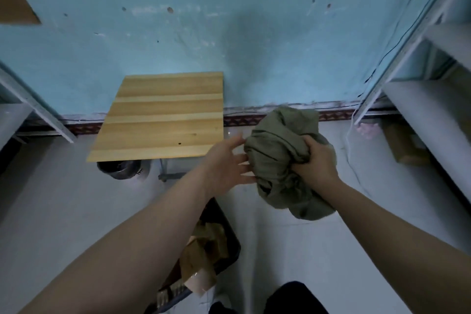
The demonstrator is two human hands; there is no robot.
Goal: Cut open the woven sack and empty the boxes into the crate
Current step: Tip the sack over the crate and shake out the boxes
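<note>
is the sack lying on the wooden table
No, the sack is bunched up in the right hand, held above the floor beside the wooden table.

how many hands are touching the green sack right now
2. The right hand clutches the bunched green sack from its right side; the left hand is open, fingertips touching the sack's left edge. Both hold it above the floor, right of the wooden table.

A small storeroom is showing here: white metal shelving (430,99) is standing at both frame edges, cardboard boxes (405,145) are sitting beneath at right, scuffed turquoise wall (229,20) is filling the top
</note>
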